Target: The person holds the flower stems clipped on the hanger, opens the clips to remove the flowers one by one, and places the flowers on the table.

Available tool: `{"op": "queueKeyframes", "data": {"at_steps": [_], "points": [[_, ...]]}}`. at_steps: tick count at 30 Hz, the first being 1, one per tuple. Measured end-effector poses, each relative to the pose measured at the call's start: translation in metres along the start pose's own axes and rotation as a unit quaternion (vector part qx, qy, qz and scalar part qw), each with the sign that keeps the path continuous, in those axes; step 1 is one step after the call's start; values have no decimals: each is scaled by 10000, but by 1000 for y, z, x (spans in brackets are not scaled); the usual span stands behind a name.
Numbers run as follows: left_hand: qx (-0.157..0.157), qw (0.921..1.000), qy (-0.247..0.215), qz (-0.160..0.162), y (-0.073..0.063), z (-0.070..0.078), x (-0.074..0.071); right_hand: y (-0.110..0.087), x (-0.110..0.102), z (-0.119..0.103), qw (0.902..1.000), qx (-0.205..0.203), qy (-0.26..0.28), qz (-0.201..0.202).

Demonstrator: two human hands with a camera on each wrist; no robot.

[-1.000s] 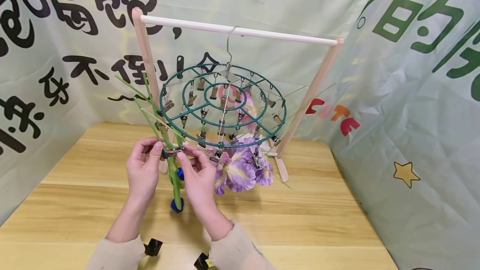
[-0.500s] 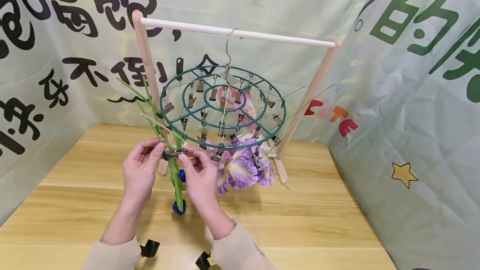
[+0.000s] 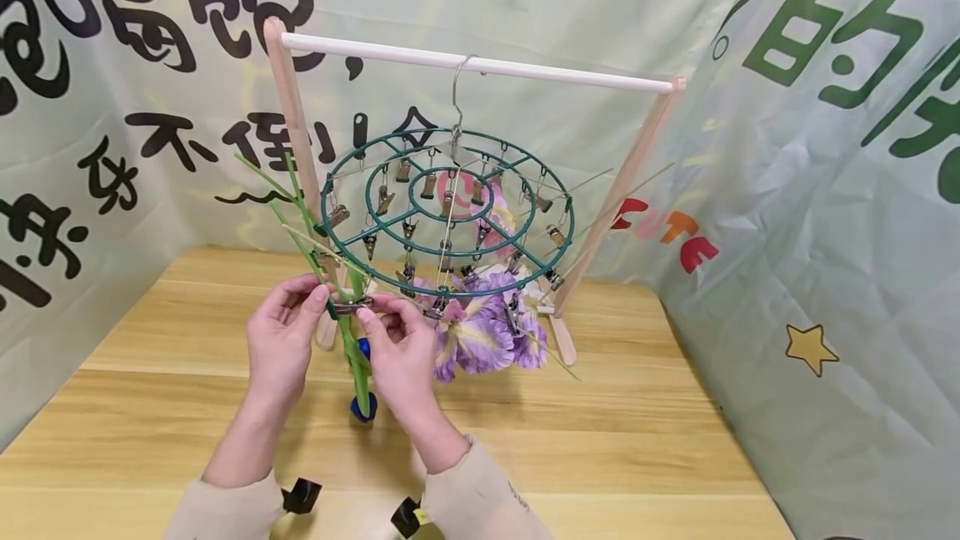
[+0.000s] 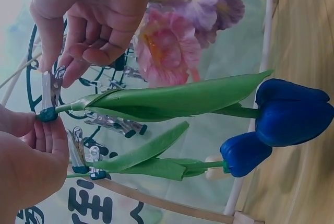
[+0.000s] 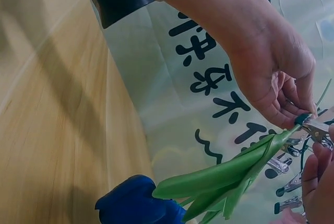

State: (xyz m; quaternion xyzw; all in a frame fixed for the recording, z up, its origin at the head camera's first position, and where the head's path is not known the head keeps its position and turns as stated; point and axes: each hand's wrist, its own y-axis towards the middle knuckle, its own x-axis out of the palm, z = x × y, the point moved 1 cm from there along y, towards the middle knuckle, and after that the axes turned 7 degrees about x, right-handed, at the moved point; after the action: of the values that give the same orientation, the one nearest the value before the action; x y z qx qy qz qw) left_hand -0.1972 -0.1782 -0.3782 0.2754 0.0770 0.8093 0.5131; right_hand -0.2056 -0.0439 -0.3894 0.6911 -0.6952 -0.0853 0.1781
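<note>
My left hand (image 3: 281,340) pinches the stem of an artificial blue tulip (image 4: 295,113) right at the green tips of a metal clip (image 4: 50,91). With thumb and fingers, my right hand (image 3: 401,348) pinches the clip's handle end. The tulip hangs head down, its green leaves (image 4: 177,96) below the clip. A second blue tulip (image 4: 245,153) hangs beside it, its stem in other clips. Above the hands is the round green clip hanger (image 3: 450,252), with several metal clips dangling from its rings.
The hanger hooks over a white bar (image 3: 570,73) on a wooden stand (image 3: 288,107). Purple artificial flowers (image 3: 480,336) and a pink flower (image 4: 169,46) hang close to the right hand. Printed cloth (image 3: 810,215) surrounds the wooden table (image 3: 600,440).
Both hands keep their grip on the stem and clip, shifting only slightly. The lower tulip head has swung a little to the right.
</note>
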Motion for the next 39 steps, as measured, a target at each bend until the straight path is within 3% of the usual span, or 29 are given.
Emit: {"op": "queueKeyframes", "data": {"at_steps": [39], "points": [[-73, 10000, -23, -2, -1, 0, 0, 0, 4, 4, 9995, -54, -182, 252]]}}
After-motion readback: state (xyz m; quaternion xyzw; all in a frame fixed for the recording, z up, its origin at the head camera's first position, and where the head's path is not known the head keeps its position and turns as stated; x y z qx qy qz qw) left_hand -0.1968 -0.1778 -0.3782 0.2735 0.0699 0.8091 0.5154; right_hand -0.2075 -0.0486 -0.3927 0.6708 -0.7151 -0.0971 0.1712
